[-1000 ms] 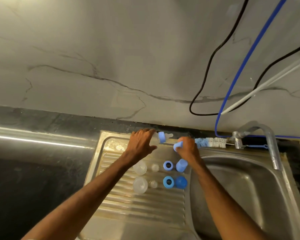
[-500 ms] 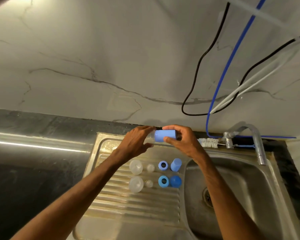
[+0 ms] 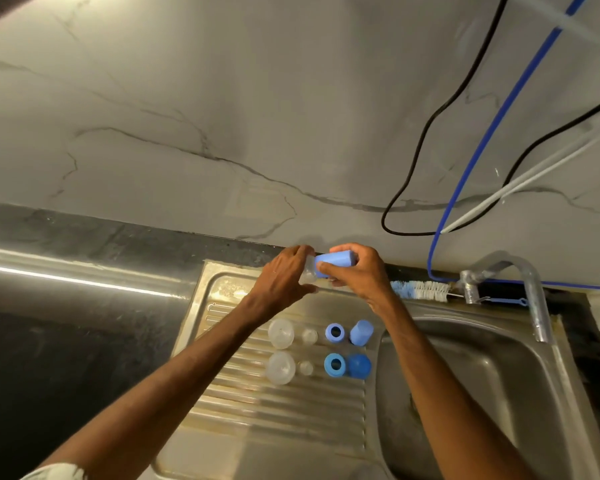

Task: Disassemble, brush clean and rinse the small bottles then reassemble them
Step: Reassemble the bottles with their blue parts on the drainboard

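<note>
The small clear bottle (image 3: pixel 308 271) lies sideways in your left grip (image 3: pixel 284 277), fingers curled round it. Your right grip (image 3: pixel 361 275) pinches the blue cap (image 3: pixel 335 262) at the bottle's end. Nearer you than both grips, loose bottle parts (image 3: pixel 280 333) sit in two rows on the drainboard (image 3: pixel 257 410). The brush (image 3: pixel 420 289) lies just right of your right grip.

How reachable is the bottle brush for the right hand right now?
Probably yes: the bottle brush lies on the sink rim just beside the right hand, nothing between. But that hand grips the blue cap of the clear bottle the left hand holds, so it must let go first.
</note>
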Tool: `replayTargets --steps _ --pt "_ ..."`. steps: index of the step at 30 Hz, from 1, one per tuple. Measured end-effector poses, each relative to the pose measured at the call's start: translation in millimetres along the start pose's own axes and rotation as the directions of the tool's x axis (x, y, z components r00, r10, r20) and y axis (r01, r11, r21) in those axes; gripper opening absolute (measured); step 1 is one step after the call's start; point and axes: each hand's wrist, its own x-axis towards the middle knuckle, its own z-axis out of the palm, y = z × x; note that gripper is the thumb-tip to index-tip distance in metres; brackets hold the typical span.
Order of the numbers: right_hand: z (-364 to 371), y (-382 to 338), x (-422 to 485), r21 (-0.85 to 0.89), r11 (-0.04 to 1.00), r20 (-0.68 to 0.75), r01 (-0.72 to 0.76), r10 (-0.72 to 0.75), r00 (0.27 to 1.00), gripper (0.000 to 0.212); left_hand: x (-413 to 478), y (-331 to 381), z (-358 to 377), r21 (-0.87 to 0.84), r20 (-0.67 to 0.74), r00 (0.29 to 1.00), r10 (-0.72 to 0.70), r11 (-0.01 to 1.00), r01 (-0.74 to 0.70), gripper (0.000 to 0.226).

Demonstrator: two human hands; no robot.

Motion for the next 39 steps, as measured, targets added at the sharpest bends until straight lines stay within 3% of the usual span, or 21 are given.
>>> replayTargets --steps 2,4,6,10,17,26,30,33,36,39 --pt "16 4 11 -0.22 0.976 -0.048 0.002 -0.013 0.999 0.046 5 -15 6 -0.034 0.081 0.996 -0.028 0.999 0.031 0.088" --pt "30 11 17 -0.421 0.905 -0.003 0.054 -0.061 0.998 0.049 5 -31 6 0.012 0.183 0.981 -0.071 0.998 0.069 0.094" --pt "47 24 25 -0.498 0.855 0.075 0.147 -0.127 0.989 0.05 1 -52 7 0.027 0.242 0.962 -0.127 0.992 0.124 0.088" --pt "72 40 26 -0.548 0.801 0.162 0.242 -0.182 0.97 0.042 -22 -77 12 0.017 0.195 0.96 -0.202 0.979 0.203 0.065" --pt "91 44 26 -0.586 0.753 0.222 0.3 -0.207 0.953 0.057 -49 -77 22 -0.085 0.15 0.948 -0.281 0.952 0.295 0.038" --pt "87 46 22 -0.527 0.807 0.251 0.267 -0.152 0.956 0.056 -66 -58 31 -0.182 0.159 0.948 -0.274 0.936 0.301 0.032" --pt "80 45 19 -0.511 0.822 0.271 0.251 -0.123 0.955 0.074 -67 -48 33 -0.19 0.173 0.942 -0.287 0.929 0.318 0.039" --pt "62 47 13 -0.525 0.829 0.265 0.193 -0.056 0.963 0.085 -68 -38 33 -0.1 0.123 0.957 -0.264 0.956 0.277 0.038" --pt "33 62 3 -0.606 0.776 0.215 0.176 -0.053 0.975 0.06 -70 -15 34 0.078 0.008 0.978 -0.207 0.975 0.206 0.033" --pt "19 80 -11 -0.78 0.604 0.212 0.163 0.009 0.977 0.038 -63 23 50 0.222 0.03 0.993 -0.11 0.97 0.101 0.026"
